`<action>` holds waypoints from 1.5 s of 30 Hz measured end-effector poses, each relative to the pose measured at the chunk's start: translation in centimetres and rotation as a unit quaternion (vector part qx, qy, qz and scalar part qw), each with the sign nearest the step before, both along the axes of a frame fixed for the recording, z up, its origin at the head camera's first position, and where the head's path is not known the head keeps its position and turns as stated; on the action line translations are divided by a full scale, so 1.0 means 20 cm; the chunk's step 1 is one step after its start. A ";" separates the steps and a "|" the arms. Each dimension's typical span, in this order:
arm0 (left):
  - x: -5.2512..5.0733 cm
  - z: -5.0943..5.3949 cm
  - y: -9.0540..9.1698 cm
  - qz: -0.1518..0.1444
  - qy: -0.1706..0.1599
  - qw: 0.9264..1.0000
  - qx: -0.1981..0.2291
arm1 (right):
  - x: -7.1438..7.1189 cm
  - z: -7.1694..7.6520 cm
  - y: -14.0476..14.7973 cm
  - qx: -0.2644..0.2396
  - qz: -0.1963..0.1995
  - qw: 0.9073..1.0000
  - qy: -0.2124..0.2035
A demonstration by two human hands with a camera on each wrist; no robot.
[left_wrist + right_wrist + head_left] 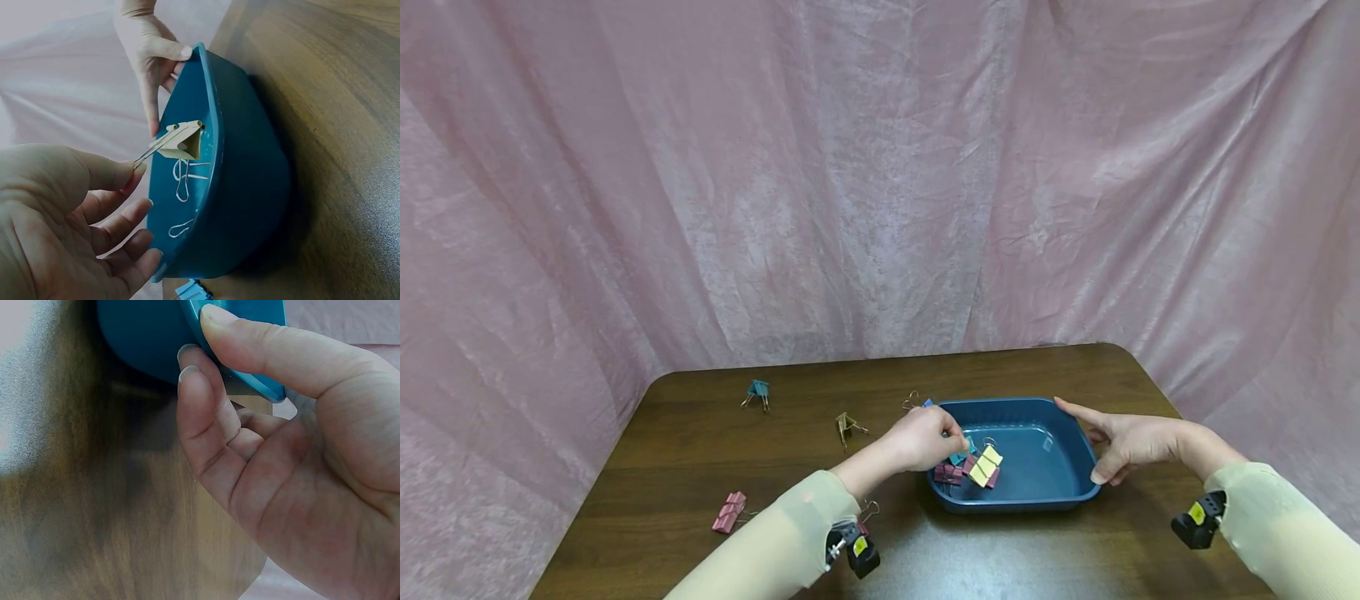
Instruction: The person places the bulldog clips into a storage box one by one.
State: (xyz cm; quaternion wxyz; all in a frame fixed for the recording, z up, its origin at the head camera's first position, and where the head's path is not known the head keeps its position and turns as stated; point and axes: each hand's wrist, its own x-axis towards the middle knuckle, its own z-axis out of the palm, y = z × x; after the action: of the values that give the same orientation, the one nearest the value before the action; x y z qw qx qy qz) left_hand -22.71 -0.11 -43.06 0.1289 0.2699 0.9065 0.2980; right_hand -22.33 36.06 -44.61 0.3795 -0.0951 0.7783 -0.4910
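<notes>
- So the pale yellow clip [181, 140] is over the left end of the blue tray [1037, 503], pinched by a wire handle in the left hand [925, 437], likely because the thin wire is easy to grab and leaves the body free.
- Looks-wise: folded sheet body, open hollow end, thin wire handles, sitting tilted.
- Right hand [1138, 442] grips the tray's right end, thumb on the rim, I'd guess to stop it sliding.
- Maroon clips [948, 474] and a teal one are bunched under the yellow one.
- Out on the counter [685, 450]: teal clip [760, 388] by the far-left corner, gold clip [844, 425] toward the far edge, pink clip [728, 512] nearer the left edge.
</notes>
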 end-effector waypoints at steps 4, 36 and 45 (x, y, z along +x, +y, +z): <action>0.01 -0.01 0.01 -0.005 0.013 1.000 -0.012 | 0.00 0.00 0.00 0.000 0.001 1.000 0.001; 0.01 0.14 -0.01 0.012 0.024 0.999 0.026 | 0.02 0.01 -0.01 0.012 0.001 1.000 0.005; -0.02 0.26 -0.10 0.024 -0.008 0.988 0.150 | 0.01 0.01 0.00 0.002 0.004 1.000 -0.004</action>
State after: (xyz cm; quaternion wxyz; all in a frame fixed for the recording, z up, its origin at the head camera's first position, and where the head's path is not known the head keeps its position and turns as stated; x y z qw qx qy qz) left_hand -23.11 -2.13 -37.91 0.0868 0.2619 0.8569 0.4354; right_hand -22.04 36.04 -44.32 0.3846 -0.0956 0.7773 -0.4886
